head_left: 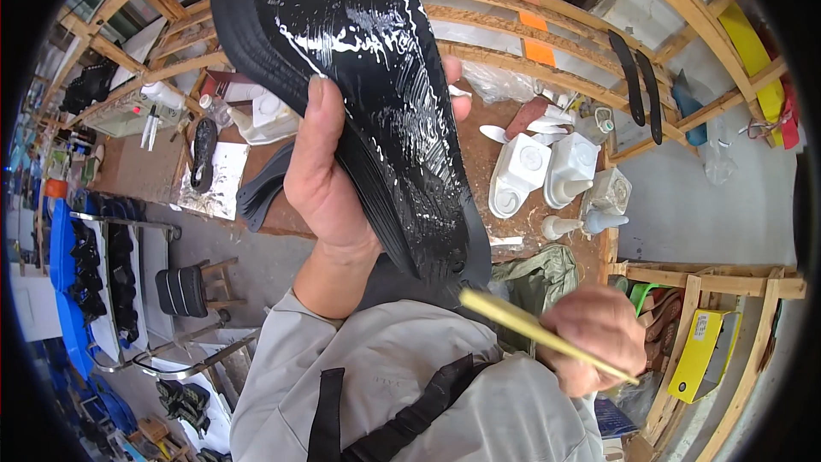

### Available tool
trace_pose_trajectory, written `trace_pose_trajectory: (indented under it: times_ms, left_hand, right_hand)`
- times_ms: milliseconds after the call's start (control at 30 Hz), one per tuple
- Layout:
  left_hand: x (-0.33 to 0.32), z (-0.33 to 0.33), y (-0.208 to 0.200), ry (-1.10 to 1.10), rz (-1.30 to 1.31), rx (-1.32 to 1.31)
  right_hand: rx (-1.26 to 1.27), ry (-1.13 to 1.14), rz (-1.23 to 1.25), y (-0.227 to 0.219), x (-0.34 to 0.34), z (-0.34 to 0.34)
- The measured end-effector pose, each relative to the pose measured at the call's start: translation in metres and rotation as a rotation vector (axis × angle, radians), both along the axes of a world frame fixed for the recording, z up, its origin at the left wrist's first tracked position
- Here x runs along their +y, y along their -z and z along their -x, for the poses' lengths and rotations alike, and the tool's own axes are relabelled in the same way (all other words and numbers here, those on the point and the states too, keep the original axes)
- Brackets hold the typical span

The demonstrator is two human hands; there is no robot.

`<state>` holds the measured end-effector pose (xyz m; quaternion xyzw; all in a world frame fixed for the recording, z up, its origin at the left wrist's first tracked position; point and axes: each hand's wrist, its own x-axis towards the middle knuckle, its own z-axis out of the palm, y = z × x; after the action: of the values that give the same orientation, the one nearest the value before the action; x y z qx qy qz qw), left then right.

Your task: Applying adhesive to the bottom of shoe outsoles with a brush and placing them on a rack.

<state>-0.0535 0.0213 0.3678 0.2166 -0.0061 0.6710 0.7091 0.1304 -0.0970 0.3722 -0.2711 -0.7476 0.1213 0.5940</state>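
Note:
My left hand (321, 180) grips a thick stack of black shoe insoles (428, 154), thumb on the near side and fingertips showing past the far edge. Wet white glue (342, 38) lies in streaks and smears over the top insole, heaviest toward its wide upper end. Low on the right, my right hand (594, 334) is closed around a flat yellow stick-like tool (513, 321), blurred by motion. The tool's left end sits just below the narrow end of the stack; whether it touches is unclear.
White plastic bottles (522, 162) with nozzles crowd the brown workbench (291, 218). More black insoles (261, 192) lie left of my wrist. Wooden rails (479, 21) bound the bench, with black strips (629, 77) hanging there. A yellow box (705, 355) and padded stool (181, 293) flank me.

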Motion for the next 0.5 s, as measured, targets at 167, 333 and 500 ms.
trace_pose_trajectory:
  times_ms: [167, 333, 500]
  left_hand:
    - [-0.014, 0.002, -0.003, 0.022, -0.149, 0.051]
    - [-0.024, 0.004, -0.005, -0.021, -0.116, -0.061]
    - [-0.042, -0.014, -0.022, -0.154, -0.054, -0.166]
  right_hand:
    - [-0.272, -0.089, -0.193, -0.008, 0.015, 0.008]
    - [0.016, -0.241, 0.052, -0.002, -0.018, -0.014]
    - [0.222, 0.131, 0.301, -0.010, 0.002, 0.002]
